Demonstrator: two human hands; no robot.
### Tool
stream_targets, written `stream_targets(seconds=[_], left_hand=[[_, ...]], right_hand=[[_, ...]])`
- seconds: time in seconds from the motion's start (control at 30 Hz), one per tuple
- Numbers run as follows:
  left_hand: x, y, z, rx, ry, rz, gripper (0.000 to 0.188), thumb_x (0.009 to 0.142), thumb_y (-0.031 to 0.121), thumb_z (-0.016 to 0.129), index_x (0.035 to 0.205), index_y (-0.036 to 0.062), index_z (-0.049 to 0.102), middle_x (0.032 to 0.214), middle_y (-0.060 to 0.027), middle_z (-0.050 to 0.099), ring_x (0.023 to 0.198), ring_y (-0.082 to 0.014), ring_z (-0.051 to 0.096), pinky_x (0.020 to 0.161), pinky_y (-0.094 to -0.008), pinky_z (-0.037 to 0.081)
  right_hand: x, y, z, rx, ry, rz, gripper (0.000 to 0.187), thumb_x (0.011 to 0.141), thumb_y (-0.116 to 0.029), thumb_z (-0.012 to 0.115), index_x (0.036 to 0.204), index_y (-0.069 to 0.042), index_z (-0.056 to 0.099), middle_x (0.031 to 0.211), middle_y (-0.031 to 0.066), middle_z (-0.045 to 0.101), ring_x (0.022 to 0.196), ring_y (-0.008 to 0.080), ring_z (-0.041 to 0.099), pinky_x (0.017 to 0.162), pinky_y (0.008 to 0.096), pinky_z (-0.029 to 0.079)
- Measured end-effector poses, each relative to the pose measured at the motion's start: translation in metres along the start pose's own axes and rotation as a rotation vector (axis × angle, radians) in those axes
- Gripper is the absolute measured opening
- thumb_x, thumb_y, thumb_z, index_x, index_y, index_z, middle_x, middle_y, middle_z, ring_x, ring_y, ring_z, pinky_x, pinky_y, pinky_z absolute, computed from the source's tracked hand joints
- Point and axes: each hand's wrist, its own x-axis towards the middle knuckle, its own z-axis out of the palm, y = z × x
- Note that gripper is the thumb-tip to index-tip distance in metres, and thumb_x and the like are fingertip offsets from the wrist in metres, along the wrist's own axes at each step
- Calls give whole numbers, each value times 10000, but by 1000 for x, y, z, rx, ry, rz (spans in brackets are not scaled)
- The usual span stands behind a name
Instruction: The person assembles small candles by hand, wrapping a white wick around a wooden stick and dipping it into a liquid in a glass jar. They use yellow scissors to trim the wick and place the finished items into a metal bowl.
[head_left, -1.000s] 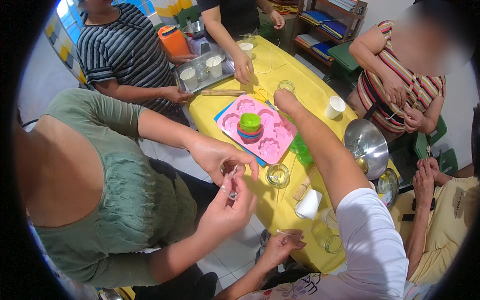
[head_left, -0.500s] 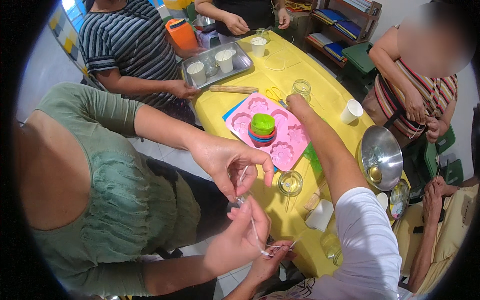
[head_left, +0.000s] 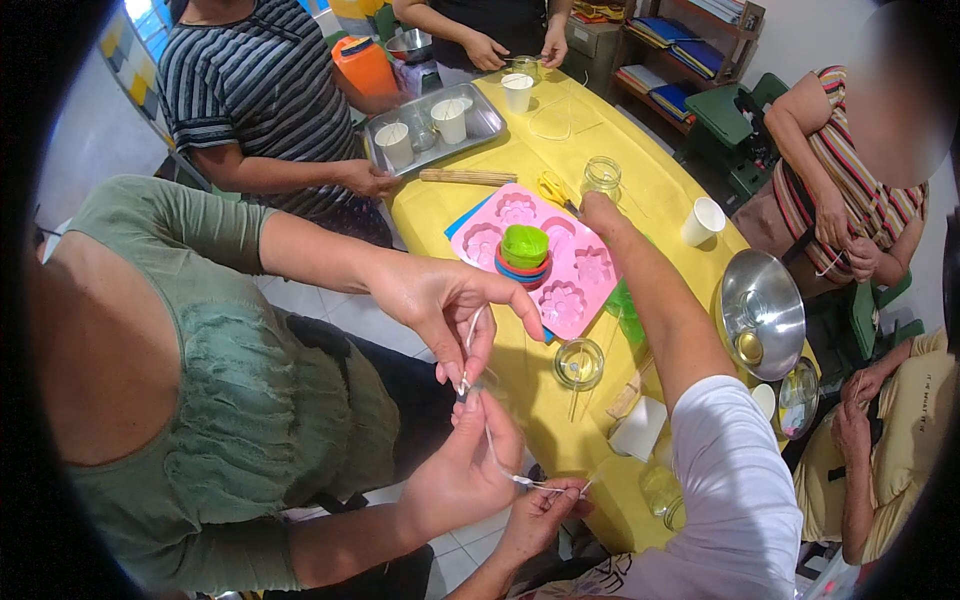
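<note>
While the left hand [head_left: 541, 514] pinches white string [head_left: 522, 481] running to co-worker's hands [head_left: 458, 484], light slack should avoid tugging; right hand [head_left: 601, 214] beside yellow-handled scissors [head_left: 552, 187], grip unclear.

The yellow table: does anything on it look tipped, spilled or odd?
Yes: left of the white sleeve, a white cup-shaped object shows no open top, unlike the paper cup farther up, whose mouth shows. Whether it is upside down or on its side, I cannot tell. I see no spill.
</note>
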Motion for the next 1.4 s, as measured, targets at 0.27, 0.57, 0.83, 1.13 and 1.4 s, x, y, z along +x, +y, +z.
stream_targets(seconds=[0.27, 0.57, 0.83, 1.13, 1.4], left_hand=[[7, 9, 18, 49, 4, 128, 256, 938, 138, 520, 1096, -60, 552, 969, -89, 633, 846, -185, 646, 767, -322, 535], [-17, 36, 77, -2, -44, 186, 234, 942, 137, 502, 1088, -34, 569, 966, -117, 633, 791, -210, 660, 698, -310, 550], [-44, 34, 101, -75, -93, 268, 239, 934, 149, 510, 1086, -23, 573, 926, -157, 633, 723, -221, 661, 656, -316, 556], [-81, 28, 115, -115, -186, 296, 330, 966, 235, 435, 1075, -50, 561, 896, -131, 635, 713, -192, 648, 651, -308, 548], [-105, 16, 132, 9, -166, 321, 316, 950, 249, 493, 1060, -35, 579, 896, -79, 619, 700, -119, 607, 638, -245, 508]], right_hand=[[-35, -27, -63, -2, 19, -82, 224, 799, -185, 547, 834, 11, 649, 869, 253, 628, 828, 383, 623, 753, 445, 489], [-210, -39, -202, 439, 425, -423, 155, 763, -44, 605, 914, -8, 617, 782, 74, 620, 714, 156, 602, 659, 257, 474], [-351, -52, -221, 459, 451, -685, 245, 681, 37, 647, 915, -37, 631, 901, 94, 613, 799, 233, 607, 695, 296, 496], [-423, -58, -221, 409, 510, -852, 275, 656, 47, 684, 915, -32, 638, 887, 84, 602, 795, 243, 601, 678, 322, 501], [-458, -66, -230, 330, 490, -931, 275, 640, 40, 683, 893, -54, 634, 894, 81, 609, 782, 245, 609, 654, 327, 504]])
